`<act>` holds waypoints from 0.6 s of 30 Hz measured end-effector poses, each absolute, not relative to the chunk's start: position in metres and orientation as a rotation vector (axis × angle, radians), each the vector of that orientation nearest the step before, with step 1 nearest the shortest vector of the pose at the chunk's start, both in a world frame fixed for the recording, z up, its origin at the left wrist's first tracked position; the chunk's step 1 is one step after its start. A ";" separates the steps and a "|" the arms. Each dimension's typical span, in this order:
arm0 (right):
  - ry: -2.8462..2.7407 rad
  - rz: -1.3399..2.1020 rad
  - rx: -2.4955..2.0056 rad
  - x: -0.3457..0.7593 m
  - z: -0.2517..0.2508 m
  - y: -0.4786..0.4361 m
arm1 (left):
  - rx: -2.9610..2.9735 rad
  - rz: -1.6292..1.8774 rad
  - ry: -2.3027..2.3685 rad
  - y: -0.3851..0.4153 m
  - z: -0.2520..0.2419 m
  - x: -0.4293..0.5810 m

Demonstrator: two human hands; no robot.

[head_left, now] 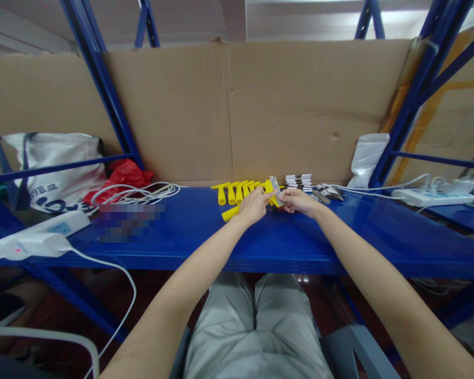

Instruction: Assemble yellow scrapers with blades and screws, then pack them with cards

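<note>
My left hand (255,206) is closed over a yellow T-shaped tool that looks like a scraper; its handle (231,212) sticks out to the left under my fingers. Against the tool's yellow head, my right hand (300,202) pinches a thin silvery flat piece (276,190). Whether that piece is a blade or a wrapper I cannot make out. Behind my left hand, several like yellow tools (231,193) lie in a row, handles toward me. White packets with dark bands (298,181) are stacked just beyond my right hand, beside small flat grey pieces (322,196).
The blue shelf (205,237) backs onto a cardboard panel (284,110). At left are a white power strip (43,237), coiled white cable (158,192), red plastic bag (122,176) and cloth bag (59,168). At right are a clear bag (367,158) and another power strip (432,197).
</note>
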State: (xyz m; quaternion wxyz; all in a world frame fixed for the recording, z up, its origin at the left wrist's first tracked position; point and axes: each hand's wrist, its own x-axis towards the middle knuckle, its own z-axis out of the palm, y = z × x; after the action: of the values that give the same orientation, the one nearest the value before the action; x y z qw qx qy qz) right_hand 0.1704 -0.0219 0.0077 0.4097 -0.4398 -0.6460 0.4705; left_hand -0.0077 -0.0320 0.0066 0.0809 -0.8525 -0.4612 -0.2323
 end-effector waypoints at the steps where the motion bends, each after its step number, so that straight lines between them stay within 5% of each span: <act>1: -1.615 1.179 -1.117 0.170 0.008 -0.022 | -2.551 -0.697 -1.367 -0.031 0.006 -0.008; 18: -1.699 1.152 -1.084 0.171 0.004 -0.017 | -2.594 -0.698 -1.373 -0.033 0.007 -0.008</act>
State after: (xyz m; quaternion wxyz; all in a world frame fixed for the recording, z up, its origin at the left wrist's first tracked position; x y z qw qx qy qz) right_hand 0.1714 -0.0171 0.0036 0.3986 -0.4284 -0.6713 0.4550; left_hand -0.0077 -0.0329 0.0068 0.0624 -0.8582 -0.4542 -0.2310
